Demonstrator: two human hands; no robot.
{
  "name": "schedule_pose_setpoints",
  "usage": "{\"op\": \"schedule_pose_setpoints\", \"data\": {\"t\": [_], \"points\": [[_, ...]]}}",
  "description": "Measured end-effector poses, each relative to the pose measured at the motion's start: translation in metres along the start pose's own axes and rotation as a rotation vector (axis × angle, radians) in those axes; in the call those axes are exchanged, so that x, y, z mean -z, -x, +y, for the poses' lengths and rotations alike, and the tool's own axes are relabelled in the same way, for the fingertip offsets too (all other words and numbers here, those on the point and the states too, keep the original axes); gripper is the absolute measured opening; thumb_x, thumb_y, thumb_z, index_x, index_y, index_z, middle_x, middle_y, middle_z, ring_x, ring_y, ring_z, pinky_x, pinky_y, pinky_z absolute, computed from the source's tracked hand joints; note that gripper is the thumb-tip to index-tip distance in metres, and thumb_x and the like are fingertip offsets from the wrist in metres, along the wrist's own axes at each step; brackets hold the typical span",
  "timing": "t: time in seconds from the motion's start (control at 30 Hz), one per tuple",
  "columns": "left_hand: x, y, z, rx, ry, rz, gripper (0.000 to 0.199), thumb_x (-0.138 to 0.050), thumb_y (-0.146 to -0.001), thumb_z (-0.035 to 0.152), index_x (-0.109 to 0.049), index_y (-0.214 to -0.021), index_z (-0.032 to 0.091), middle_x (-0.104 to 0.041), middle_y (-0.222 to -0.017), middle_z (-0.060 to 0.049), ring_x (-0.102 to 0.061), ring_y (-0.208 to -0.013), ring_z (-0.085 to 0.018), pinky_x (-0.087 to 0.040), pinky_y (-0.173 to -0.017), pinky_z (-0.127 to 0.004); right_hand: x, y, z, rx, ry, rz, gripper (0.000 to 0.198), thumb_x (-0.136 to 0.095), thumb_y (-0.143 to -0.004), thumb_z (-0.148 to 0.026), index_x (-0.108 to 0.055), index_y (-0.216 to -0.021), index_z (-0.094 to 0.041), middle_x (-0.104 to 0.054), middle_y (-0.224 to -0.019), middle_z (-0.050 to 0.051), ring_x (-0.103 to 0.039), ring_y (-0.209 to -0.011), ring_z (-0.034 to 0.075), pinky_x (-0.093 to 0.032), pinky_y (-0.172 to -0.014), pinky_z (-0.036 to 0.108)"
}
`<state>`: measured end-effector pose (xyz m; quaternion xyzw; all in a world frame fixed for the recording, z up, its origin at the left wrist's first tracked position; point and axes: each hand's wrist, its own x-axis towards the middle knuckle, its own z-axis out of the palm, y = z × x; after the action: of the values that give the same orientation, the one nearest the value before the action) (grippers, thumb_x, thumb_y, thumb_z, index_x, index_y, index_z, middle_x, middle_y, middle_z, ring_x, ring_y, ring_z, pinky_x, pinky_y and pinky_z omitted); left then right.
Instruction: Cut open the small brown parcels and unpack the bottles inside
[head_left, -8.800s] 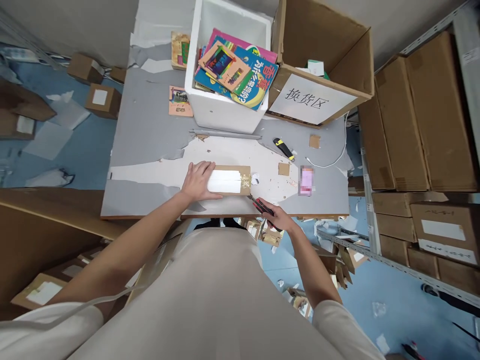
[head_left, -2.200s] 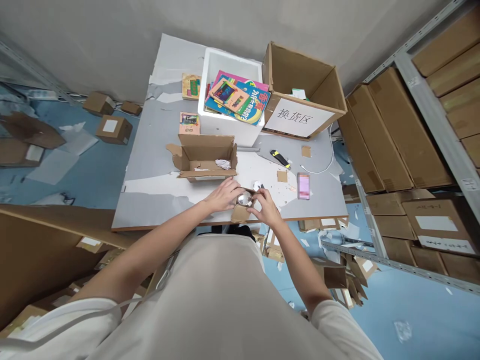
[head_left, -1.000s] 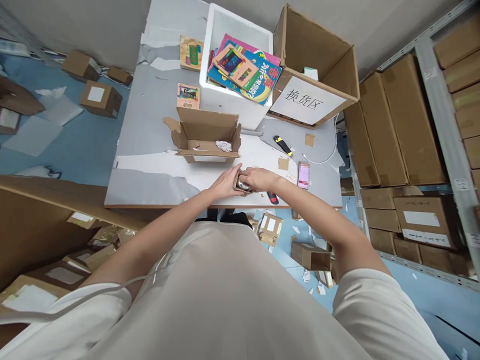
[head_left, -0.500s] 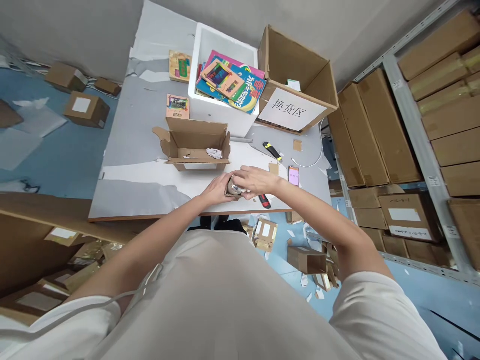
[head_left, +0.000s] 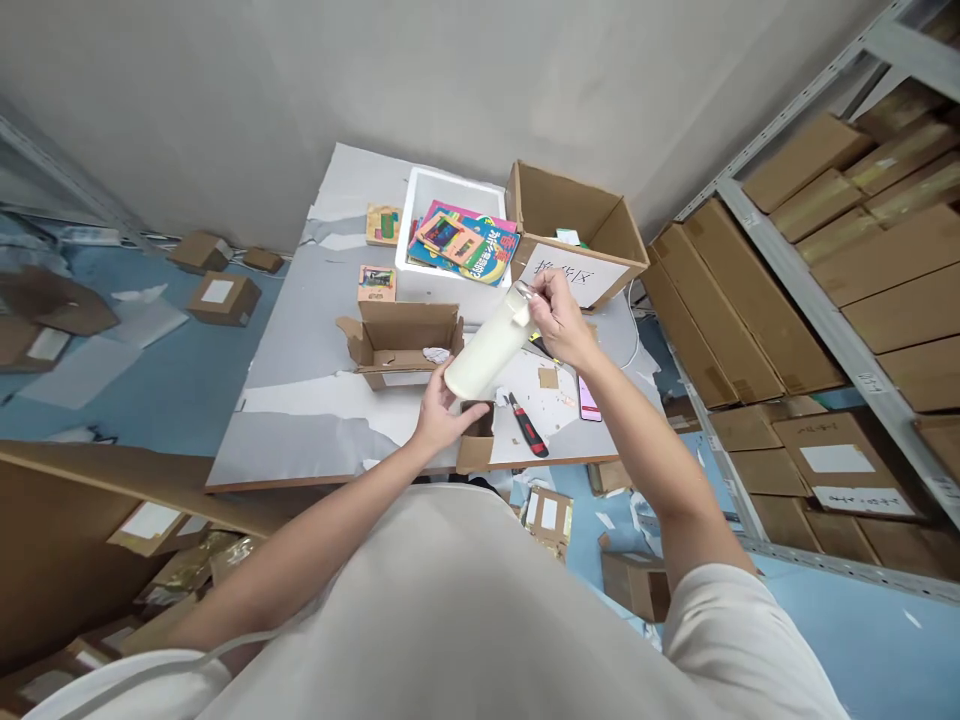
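A cream-white insulated bottle (head_left: 491, 345) is tilted above the table, its metal-trimmed top up and to the right. My right hand (head_left: 559, 318) is closed on the carry loop at its top. Around the base, my left hand (head_left: 439, 415) is cupped with its fingers along the left side and its thumb below. A small open brown carton (head_left: 475, 452) stands at the table's front edge, just under that thumb; whether the thumb touches it I cannot tell. A red-and-black utility knife (head_left: 529, 428) lies to the right of the carton.
A larger open carton (head_left: 409, 345) with crumpled paper stands behind my left hand. Further back are a white foam box (head_left: 420, 285) of books (head_left: 469, 245) and a labelled cardboard box (head_left: 577, 270). A phone (head_left: 589, 398) lies at right. Shelves (head_left: 810, 310) hold boxes.
The bottle has come up out of the small carton, lifted by my right hand. My left hand has shifted from the carton to the bottle's base. The view has tilted upward.
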<state>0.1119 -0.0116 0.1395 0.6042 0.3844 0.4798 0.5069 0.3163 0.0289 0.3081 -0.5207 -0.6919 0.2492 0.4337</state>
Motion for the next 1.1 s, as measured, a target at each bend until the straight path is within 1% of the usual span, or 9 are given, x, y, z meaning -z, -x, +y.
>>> {"op": "schedule_pose_setpoints", "data": {"t": [0.1,0.2,0.33,0.5,0.63,0.7,0.8,0.97,1.1], "points": [[-0.001,0.0,0.019,0.107,0.29,0.073,0.086,-0.077,-0.062,0.055,-0.043,-0.132,0.02,-0.053,-0.134,-0.016,-0.053,-0.123,-0.028,-0.044,-0.102,-0.044,-0.009,-0.008,-0.001,-0.09,-0.239,0.001,0.042,-0.05,-0.083,-0.066,-0.045,-0.097,-0.026,-0.046,-0.085,-0.001,-0.048,-0.077,0.015,-0.046,-0.07,0.031],[0.004,0.003,0.03,0.211,0.51,-0.021,0.075,-0.072,-0.061,0.067,-0.06,-0.113,0.014,-0.065,-0.118,-0.017,-0.06,-0.113,-0.032,-0.048,-0.098,-0.047,-0.012,-0.012,-0.005,-0.172,-0.483,-0.08,0.046,-0.06,-0.076,-0.065,-0.046,-0.098,-0.027,-0.051,-0.093,0.0,-0.051,-0.078,0.014,-0.05,-0.068,0.03],[0.006,0.01,0.039,0.382,0.69,-0.055,0.07,-0.064,-0.066,0.073,-0.065,-0.103,0.013,-0.07,-0.105,-0.016,-0.067,-0.1,-0.031,-0.048,-0.097,-0.049,-0.016,-0.015,-0.008,-0.255,-0.591,-0.069,0.047,-0.072,-0.07,-0.057,-0.046,-0.096,-0.028,-0.054,-0.091,-0.002,-0.053,-0.075,0.012,-0.052,-0.066,0.029],[0.002,0.015,0.045,0.411,0.655,0.01,0.069,-0.056,-0.074,0.072,-0.057,-0.118,0.019,-0.066,-0.119,-0.015,-0.066,-0.106,-0.029,-0.048,-0.098,-0.049,-0.02,-0.017,-0.004,-0.268,-0.569,-0.022,0.047,-0.073,-0.068,-0.057,-0.047,-0.094,-0.028,-0.056,-0.09,-0.001,-0.055,-0.075,0.013,-0.053,-0.064,0.028],[-0.001,0.016,0.043,0.277,0.476,0.015,0.083,-0.064,-0.074,0.063,-0.025,-0.142,0.037,-0.045,-0.145,-0.012,-0.06,-0.117,-0.025,-0.05,-0.095,-0.045,-0.024,-0.017,0.002,-0.249,-0.543,-0.004,0.045,-0.071,-0.071,-0.056,-0.046,-0.094,-0.027,-0.055,-0.092,-0.001,-0.055,-0.077,0.013,-0.052,-0.065,0.029],[-0.003,0.017,0.043,0.223,0.381,0.051,0.09,-0.071,-0.072,0.056,-0.02,-0.143,0.038,-0.035,-0.152,-0.012,-0.055,-0.123,-0.025,-0.052,-0.094,-0.042,-0.026,-0.016,0.005,-0.246,-0.518,0.011,0.044,-0.069,-0.072,-0.057,-0.045,-0.094,-0.027,-0.054,-0.094,-0.001,-0.055,-0.078,0.013,-0.052,-0.066,0.029],[-0.002,0.019,0.043,0.235,0.392,0.087,0.082,-0.073,-0.071,0.053,-0.032,-0.139,0.033,-0.035,-0.151,-0.013,-0.054,-0.124,-0.026,-0.052,-0.093,-0.041,-0.028,-0.012,0.008,-0.228,-0.483,0.012,0.048,-0.065,-0.072,-0.063,-0.046,-0.099,-0.028,-0.056,-0.1,0.001,-0.056,-0.081,0.015,-0.051,-0.067,0.03],[0.006,0.028,0.046,0.334,0.557,-0.002,0.08,-0.073,-0.063,0.065,-0.05,-0.127,0.024,-0.058,-0.13,-0.013,-0.06,-0.114,-0.028,-0.052,-0.092,-0.043,-0.029,-0.004,0.007,-0.097,-0.443,-0.044,0.062,-0.046,-0.075,-0.076,-0.043,-0.112,-0.027,-0.056,-0.121,0.009,-0.058,-0.097,0.022,-0.05,-0.072,0.035],[0.008,0.035,0.049,0.349,0.567,-0.032,0.075,-0.073,-0.062,0.064,-0.056,-0.122,0.023,-0.061,-0.126,-0.012,-0.06,-0.112,-0.028,-0.053,-0.092,-0.044,-0.034,0.001,0.006,-0.128,-0.455,-0.028,0.06,-0.043,-0.076,-0.076,-0.042,-0.11,-0.027,-0.059,-0.119,0.009,-0.061,-0.093,0.023,-0.049,-0.067,0.034]]}}
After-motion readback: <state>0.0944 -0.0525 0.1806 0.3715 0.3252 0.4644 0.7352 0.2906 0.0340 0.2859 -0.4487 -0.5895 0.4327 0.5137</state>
